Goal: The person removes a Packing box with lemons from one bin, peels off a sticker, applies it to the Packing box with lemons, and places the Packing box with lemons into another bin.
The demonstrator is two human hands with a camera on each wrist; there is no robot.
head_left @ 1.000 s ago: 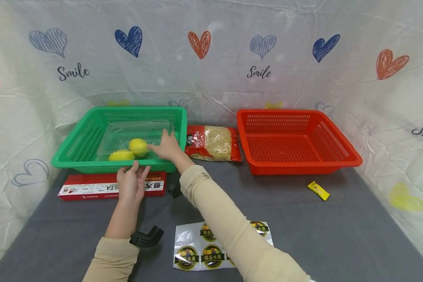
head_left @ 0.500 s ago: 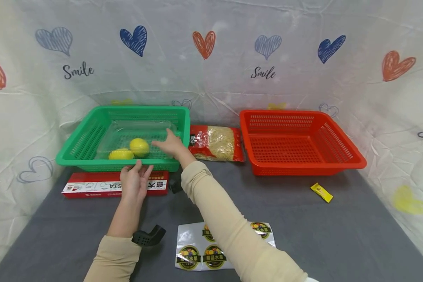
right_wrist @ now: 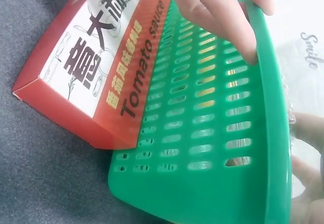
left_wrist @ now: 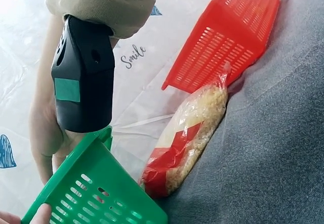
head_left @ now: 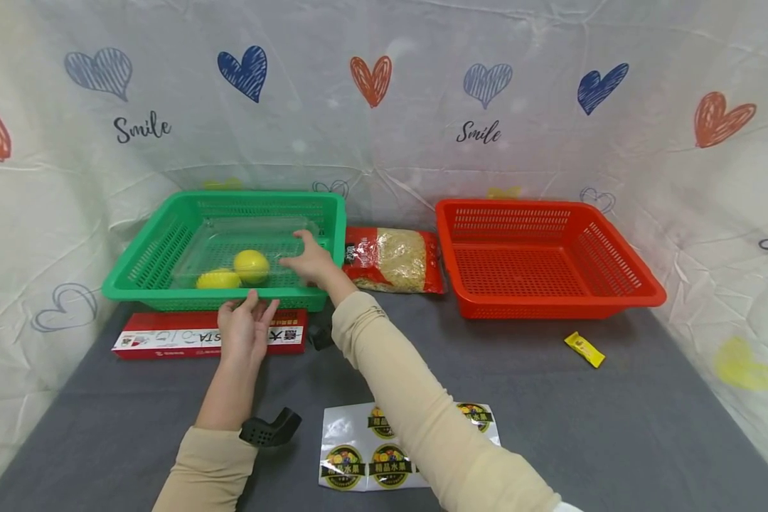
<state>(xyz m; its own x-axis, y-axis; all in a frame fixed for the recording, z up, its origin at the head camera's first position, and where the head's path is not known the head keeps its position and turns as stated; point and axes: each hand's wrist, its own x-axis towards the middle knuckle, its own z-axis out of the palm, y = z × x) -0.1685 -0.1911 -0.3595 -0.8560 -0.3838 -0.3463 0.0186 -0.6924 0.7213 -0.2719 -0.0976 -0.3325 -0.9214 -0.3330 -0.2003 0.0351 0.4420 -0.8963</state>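
- The right hand point(head_left: 310, 262) reaches into the green basket point(head_left: 160, 249) at its right end; its fingers are spread and fairly straight, resting on the near right edge of a clear plastic container point(head_left: 249, 238) that sits inside the basket; whether the fingers actually grip that edge cannot be told
- The left hand point(head_left: 243, 328) is at the basket's near wall, fingers nearly straight and only slightly bent, fingertips touching the green rim from outside; in the right wrist view a fingertip point(right_wrist: 243, 44) lies against the slotted wall just under the rim
- Two lemons point(head_left: 251, 266) lie inside the clear container, touching each other, just left of the right hand
- The green basket stands at the back left of the grey table point(head_left: 614, 427), against the heart-printed backdrop point(head_left: 384, 107)
- A red tomato sauce box point(head_left: 166, 340) lies flat just in front of the basket, partly under the left hand, its long side against the basket's wall
- A red and clear bag of small pasta point(head_left: 390, 259) lies between the green basket and a red basket point(head_left: 633, 284) to the right
- A small yellow packet point(head_left: 584, 348) lies in front of the red basket
- A sheet of round fruit stickers point(head_left: 358, 455) lies near the front edge, partly covered by the right sleeve point(head_left: 409, 398)
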